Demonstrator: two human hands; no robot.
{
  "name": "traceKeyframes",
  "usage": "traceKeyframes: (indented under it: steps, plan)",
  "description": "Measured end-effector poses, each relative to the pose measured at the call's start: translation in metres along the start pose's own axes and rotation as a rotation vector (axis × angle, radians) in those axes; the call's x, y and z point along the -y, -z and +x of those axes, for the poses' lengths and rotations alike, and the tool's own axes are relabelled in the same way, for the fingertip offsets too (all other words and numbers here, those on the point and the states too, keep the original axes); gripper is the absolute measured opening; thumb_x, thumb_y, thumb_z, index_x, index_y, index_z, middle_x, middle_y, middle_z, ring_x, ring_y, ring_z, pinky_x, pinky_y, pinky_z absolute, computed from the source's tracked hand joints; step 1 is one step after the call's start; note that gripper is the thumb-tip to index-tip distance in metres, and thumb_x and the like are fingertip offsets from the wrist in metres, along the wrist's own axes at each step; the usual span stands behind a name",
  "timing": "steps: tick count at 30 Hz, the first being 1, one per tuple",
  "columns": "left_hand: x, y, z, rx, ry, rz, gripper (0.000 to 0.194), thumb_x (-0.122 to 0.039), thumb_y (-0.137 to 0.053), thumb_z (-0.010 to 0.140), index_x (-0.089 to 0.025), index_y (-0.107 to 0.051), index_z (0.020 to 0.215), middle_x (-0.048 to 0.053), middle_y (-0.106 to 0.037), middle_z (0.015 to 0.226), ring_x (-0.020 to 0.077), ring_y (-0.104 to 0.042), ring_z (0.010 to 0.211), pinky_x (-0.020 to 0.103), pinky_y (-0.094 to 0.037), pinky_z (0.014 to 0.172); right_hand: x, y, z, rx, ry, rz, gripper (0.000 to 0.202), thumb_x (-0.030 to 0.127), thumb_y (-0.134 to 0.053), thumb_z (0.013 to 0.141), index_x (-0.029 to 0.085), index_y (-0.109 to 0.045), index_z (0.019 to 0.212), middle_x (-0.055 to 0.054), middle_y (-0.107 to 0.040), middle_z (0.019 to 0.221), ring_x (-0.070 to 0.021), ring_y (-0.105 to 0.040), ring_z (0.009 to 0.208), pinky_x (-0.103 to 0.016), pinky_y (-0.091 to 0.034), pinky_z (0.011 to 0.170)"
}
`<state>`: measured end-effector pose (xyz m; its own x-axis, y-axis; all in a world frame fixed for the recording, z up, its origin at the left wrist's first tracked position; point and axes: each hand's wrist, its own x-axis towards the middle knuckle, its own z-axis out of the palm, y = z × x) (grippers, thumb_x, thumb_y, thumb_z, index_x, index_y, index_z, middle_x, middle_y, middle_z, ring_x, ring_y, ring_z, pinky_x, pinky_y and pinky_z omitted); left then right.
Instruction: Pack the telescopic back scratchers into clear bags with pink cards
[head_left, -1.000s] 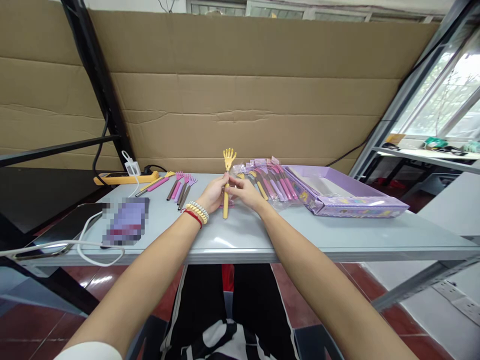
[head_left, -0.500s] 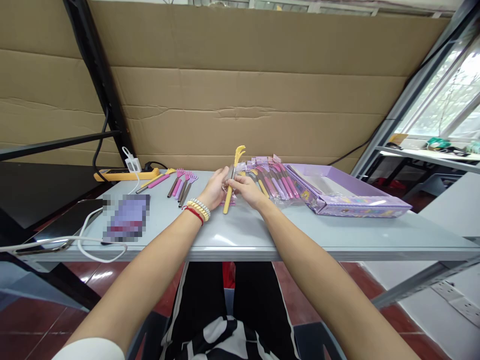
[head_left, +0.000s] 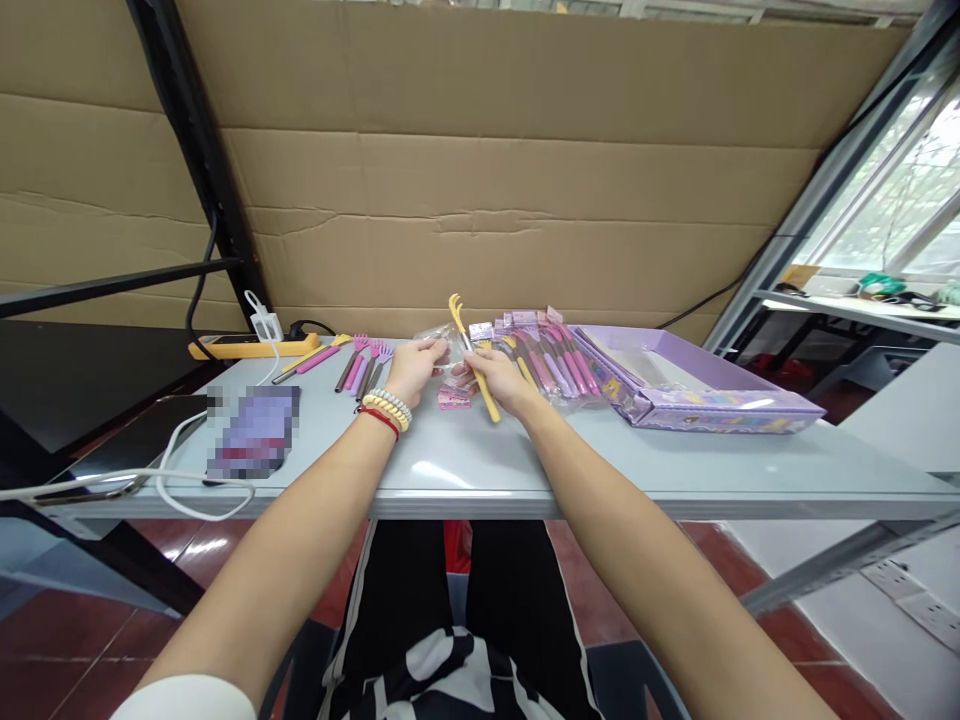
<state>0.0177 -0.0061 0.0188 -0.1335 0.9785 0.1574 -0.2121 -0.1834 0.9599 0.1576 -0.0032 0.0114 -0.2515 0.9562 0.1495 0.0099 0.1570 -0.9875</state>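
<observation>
My right hand (head_left: 501, 380) grips a yellow back scratcher (head_left: 488, 400) with a metal shaft, its clawed head tilted up and to the left. Closed on a clear plastic bag (head_left: 437, 336) is my left hand (head_left: 417, 370), just left of the scratcher. Small pink printed cards (head_left: 454, 396) lie on the table below and between the hands. Beyond my right hand, several bagged back scratchers (head_left: 556, 362) in pink, purple and yellow lie in a row. Several unbagged pink and purple scratchers (head_left: 365, 365) are to the left of my left hand.
An open purple box (head_left: 720, 412) stands at the right on the grey table (head_left: 600, 470). At the left are a blurred purple phone-like object (head_left: 259, 430), a white cable (head_left: 180, 510), a yellow power strip (head_left: 255, 350) and a dark tablet-like slab (head_left: 142, 440). Cardboard (head_left: 525, 180) walls the back.
My hands have moved apart. The back scratcher, held in my right hand, has tilted left at its head, while the plastic bag has come away to the left with my left hand.
</observation>
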Motion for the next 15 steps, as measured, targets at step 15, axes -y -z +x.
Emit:
traceKeyframes:
  steps: [15]
  plan:
    - [-0.0050,0.0055,0.0031,-0.124,-0.010,-0.148,0.012,-0.015,-0.069,0.073,-0.012,-0.058,0.069,0.002,-0.063,0.063,0.0133,-0.063,0.056,0.029,-0.055,0.060,-0.0008,0.0060,0.0007,-0.113,0.130,-0.004,0.025,0.039,-0.063,0.081,0.019,-0.049,0.078,0.004,-0.057,0.066,-0.0045,-0.040,0.034,-0.018,-0.025,0.030]
